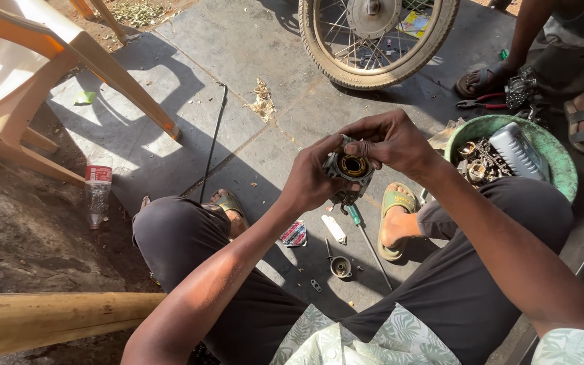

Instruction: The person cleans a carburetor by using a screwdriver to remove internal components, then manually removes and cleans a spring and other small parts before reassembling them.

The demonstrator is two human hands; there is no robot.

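Note:
A small grey metal engine part [350, 169] with a round brass-ringed opening is held up in front of me, above my knees. My left hand [313, 181] grips its left side. My right hand [388, 140] curls over its top and right side, fingertips on the upper rim. On the stone floor below it lie a green-handled screwdriver [366, 240], a small white tube [334, 228], a small round metal cup part [340, 267] and a tiny metal link [315, 285].
A green basin [557, 157] of metal parts and a grey cover stands at right. A spoked wheel [373, 40] leans at the top. Another person's sandalled feet [484, 80] and red-handled pliers [481, 103] are top right. A plastic chair [28, 81] and bottle [96, 196] stand left.

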